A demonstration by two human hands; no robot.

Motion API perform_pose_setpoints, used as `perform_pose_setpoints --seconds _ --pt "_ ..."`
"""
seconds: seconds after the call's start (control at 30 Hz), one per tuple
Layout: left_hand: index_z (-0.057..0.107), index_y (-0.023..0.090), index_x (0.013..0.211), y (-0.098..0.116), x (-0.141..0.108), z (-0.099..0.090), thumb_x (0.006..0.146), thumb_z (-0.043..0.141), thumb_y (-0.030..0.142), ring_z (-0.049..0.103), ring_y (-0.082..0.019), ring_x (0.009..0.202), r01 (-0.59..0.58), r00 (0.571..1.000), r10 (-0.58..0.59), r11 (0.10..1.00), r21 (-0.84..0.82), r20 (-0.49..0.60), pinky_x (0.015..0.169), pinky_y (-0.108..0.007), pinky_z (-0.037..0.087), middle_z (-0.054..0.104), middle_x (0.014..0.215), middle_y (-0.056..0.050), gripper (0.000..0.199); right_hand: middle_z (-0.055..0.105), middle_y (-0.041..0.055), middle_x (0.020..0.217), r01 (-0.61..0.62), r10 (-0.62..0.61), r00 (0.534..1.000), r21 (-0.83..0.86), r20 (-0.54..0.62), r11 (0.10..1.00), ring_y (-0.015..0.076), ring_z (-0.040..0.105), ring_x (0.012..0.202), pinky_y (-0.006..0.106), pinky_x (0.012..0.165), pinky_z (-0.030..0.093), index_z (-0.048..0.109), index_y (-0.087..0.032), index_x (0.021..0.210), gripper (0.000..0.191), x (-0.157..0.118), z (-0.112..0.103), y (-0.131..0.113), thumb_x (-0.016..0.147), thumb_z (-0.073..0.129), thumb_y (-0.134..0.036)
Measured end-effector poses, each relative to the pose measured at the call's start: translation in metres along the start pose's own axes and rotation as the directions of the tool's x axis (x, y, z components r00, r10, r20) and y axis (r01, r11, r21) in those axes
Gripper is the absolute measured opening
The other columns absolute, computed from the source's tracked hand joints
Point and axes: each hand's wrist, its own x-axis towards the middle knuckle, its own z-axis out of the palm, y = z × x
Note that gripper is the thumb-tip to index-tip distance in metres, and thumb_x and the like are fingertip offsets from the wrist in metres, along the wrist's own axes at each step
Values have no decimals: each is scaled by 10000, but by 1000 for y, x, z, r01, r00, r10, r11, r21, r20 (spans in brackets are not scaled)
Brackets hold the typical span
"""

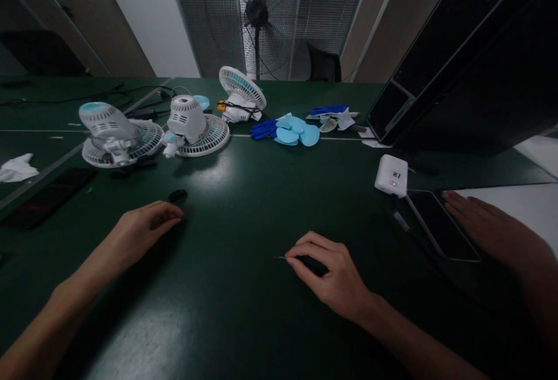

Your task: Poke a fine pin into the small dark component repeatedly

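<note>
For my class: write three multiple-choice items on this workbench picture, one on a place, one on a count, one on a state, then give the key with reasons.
1. Where is the white box marked 12?
A. beside the dark tablet
B. under a fan
C. in the left hand

2. How many small white desk fans lie on the green table?
A. one
B. three
C. five

3. The right hand is:
A. raised
B. gloved
C. bare, pinching a thin tool

Key: A, it lies at the tablet's corner; B, fans at; C, fingertips meet on a thin tool.

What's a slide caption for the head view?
Left hand rests near a small black part; right hand pinches a thin tool; small fans lie beyond.
</note>
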Motion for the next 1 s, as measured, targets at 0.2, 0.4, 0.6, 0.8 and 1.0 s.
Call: perform_pose_setpoints --seconds 0.2,0.4,0.6,0.8,1.0 --pt "721 231 1136 6 -1 0 919 512 622 714 -309 1045 -14 986 33 993 117 -162 932 -417 536 738 1202 -91 494 712 34 984 -4 4 1000 5 18 1000 159 692 849 290 735 547 761 -210 1045 121 0 0 1 990 658 -178" --pt "719 285 1196 -13 0 -13 848 565 719 731 -301 1032 79 995 -77 996 37 -57 894 -373 550 767 1193 -39 578 714 30 972 -3 3 1000 -4 13 1000 160 692 840 296 735 540 762 -212 1040 119 -1 0 0 989 660 -178" --pt "753 291 1179 -23 1 -15 825 623 705 719 -291 1017 87 996 -87 995 42 8 866 -350 556 756 1198 -38 560 710 25 974 -7 7 1000 -8 18 1000 154 690 841 293 734 538 760 -212 1045 120 -1 0 1 984 665 -171" --pt "772 257 992 -15 5 -7 853 576 638 716 -293 987 -8 1000 10 999 43 -28 884 -371 551 742 1151 -72 450 709 20 982 -8 8 1000 -8 24 1000 151 691 853 293 741 538 758 -220 1042 118 -1 1 2 989 662 -177" --pt "710 241 1128 -4 1 -9 846 584 681 732 -283 926 130 979 -142 988 -85 -150 784 -349 566 767 1094 -68 537 711 29 967 -4 4 1000 -9 30 1000 157 692 837 300 733 541 763 -214 1038 126 0 1 2 989 654 -172"
